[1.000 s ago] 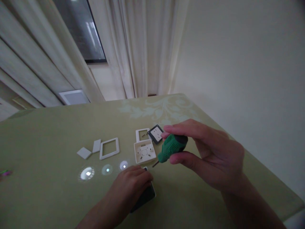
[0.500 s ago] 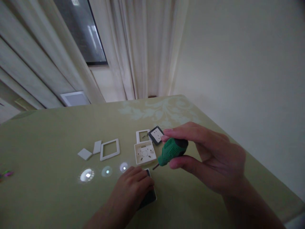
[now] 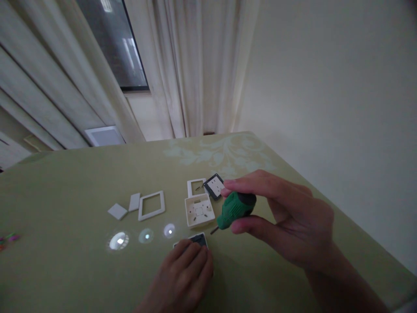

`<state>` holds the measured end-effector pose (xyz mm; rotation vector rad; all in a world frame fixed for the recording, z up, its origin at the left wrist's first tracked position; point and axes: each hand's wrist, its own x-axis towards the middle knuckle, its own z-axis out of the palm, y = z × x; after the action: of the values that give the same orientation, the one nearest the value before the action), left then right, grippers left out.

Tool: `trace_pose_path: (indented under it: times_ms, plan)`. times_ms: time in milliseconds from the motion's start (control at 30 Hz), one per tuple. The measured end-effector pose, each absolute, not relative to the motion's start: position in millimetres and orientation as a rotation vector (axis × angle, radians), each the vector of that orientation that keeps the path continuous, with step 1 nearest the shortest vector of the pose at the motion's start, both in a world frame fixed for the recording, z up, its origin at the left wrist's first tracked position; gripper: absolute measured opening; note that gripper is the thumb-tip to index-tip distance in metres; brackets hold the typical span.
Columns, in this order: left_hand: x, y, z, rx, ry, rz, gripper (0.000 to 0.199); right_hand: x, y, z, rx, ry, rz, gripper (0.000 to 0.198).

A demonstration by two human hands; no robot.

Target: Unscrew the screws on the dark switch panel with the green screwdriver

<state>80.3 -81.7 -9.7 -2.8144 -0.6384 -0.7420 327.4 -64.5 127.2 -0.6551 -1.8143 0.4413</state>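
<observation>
My right hand (image 3: 289, 217) pinches a stubby green screwdriver (image 3: 235, 211) between thumb and fingers, its short shaft angled down and left above the table. Below and left of the tip, my left hand (image 3: 184, 274) curls its fingers over a white-edged switch box with a dark panel (image 3: 199, 238); most of it is hidden under the hand. Just beyond lies an open white mounting box (image 3: 199, 211) with its hollow side up. Behind that box are a white frame (image 3: 192, 182) and a socket module with a dark border (image 3: 215, 185).
To the left lie a white frame (image 3: 151, 215) and two white plates (image 3: 117, 211) (image 3: 134, 202). Small dark screws (image 3: 198, 188) rest by the rear frame. Small colourful items (image 3: 11, 238) sit at the far left of the table (image 3: 81, 182). A wall (image 3: 342, 108) borders the right.
My left hand has shifted right and nearer to me, and the dark panel now shows beyond its fingers instead of at their right. The screwdriver stays in my right hand, almost unmoved.
</observation>
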Motion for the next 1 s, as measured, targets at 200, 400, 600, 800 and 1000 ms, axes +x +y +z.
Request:
trace_pose_path:
  times_ms: [200,400,600,800,1000]
  plan:
    - [80,-98,-15,-2.733,-0.720,-0.433,0.032,325,-63,125,-0.629,-1.828,0.457,0.054]
    - [79,-112,-29,-2.644,-0.667,-0.430,0.043,326,-62,123,-0.627,-1.833,0.464,0.055]
    - [41,-81,-21,-2.918,-1.018,-0.560,0.090,325,-58,117,-0.688,-1.835,0.510,0.052]
    - [-3,-77,-42,-3.030,-1.271,-0.687,0.087,303,-48,99,-0.649,-1.904,0.571,0.047]
    - [-11,-76,-48,-3.076,-1.428,-0.856,0.085,290,-47,87,-0.679,-1.899,0.589,0.048]
